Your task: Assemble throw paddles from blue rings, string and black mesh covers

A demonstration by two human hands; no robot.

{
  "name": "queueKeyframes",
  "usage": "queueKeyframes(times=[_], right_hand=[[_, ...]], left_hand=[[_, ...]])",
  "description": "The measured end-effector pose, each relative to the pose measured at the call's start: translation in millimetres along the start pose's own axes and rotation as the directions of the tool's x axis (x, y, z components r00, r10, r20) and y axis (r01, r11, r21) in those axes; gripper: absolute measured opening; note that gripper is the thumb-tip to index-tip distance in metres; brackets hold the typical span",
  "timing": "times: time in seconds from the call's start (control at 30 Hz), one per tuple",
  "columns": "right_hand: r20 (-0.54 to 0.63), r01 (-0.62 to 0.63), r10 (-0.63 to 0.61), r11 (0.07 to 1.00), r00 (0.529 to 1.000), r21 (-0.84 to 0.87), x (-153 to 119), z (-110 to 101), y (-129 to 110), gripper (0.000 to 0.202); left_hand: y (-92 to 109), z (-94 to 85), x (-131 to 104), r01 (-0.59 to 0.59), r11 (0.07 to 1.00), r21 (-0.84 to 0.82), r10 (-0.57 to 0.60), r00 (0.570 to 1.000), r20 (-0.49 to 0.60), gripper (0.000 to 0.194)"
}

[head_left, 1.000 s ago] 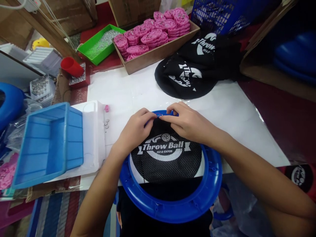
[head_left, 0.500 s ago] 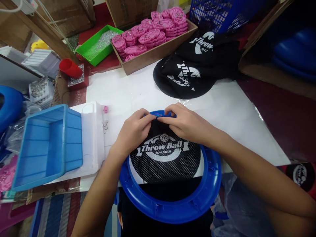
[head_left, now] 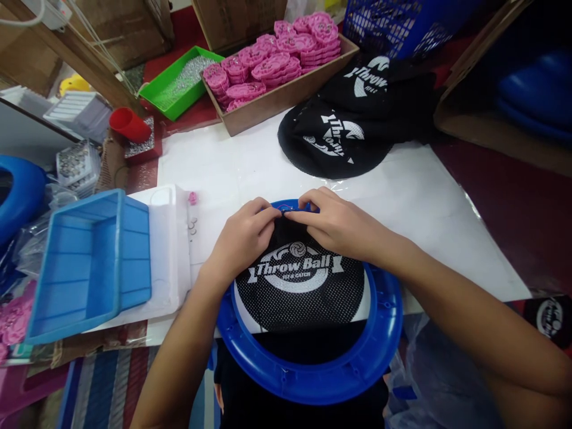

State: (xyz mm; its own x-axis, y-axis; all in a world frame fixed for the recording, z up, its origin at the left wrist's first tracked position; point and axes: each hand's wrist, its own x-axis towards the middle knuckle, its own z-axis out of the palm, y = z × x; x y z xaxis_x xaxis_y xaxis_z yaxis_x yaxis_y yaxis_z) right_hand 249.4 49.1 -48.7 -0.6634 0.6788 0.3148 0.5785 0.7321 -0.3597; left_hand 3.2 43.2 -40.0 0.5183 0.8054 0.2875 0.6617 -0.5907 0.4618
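Observation:
A blue plastic ring [head_left: 385, 325] lies toward me, its near part over the table edge. Inside it is a round black mesh cloth [head_left: 299, 313] printed "Throw Ball" in white. My left hand [head_left: 246, 237] is closed in a pinch on the cloth's top edge, against the far rim of the ring. From the other side my right hand [head_left: 334, 223] pinches the same edge, fingertips nearly meeting the left ones. A thin reddish line shows on the rim there; its kind is unclear. The fingers hide part of the cloth edge.
More printed black cloths [head_left: 335, 140] lie on the white sheet [head_left: 214, 161]. A cardboard tray [head_left: 286, 98] holds pink pieces. Beside it stand a green tray [head_left: 172, 107] of small metal parts and a red cup [head_left: 129, 125]. A blue bin [head_left: 89, 262] is at left.
The view has shifted very slightly. Both hands keep their pinch at the ring's far rim, and the cloth and ring look the same.

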Motion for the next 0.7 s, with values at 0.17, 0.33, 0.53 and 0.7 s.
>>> queueKeyframes(times=[0.17, 0.33, 0.53, 0.7], right_hand=[[0.003, 0.015, -0.015, 1.0, 1.0, -0.023, 0.1, -0.4, 0.5, 0.048], [0.001, 0.015, -0.015, 1.0, 1.0, -0.023, -0.1, -0.5, 0.6, 0.045], [0.007, 0.002, -0.002, 1.0, 1.0, -0.018, 0.1, -1.0, -0.3, 0.044], [0.014, -0.02, 0.02, 1.0, 1.0, 0.004, 0.4, -0.9, -0.5, 0.046]], left_hand=[[1.2, -0.8, 0.4, 0.021, 1.0, -0.021, -0.021, 1.0, 0.018, 0.024], [1.6, -0.6, 0.4, 0.031, 0.999, -0.037, -0.031, 1.0, -0.001, 0.023], [1.9, -0.5, 1.4, 0.037, 0.997, -0.074, -0.039, 0.999, -0.025, 0.023], [1.0, 0.2, 0.8, 0.04, 0.997, -0.072, -0.043, 0.998, -0.044, 0.023]])
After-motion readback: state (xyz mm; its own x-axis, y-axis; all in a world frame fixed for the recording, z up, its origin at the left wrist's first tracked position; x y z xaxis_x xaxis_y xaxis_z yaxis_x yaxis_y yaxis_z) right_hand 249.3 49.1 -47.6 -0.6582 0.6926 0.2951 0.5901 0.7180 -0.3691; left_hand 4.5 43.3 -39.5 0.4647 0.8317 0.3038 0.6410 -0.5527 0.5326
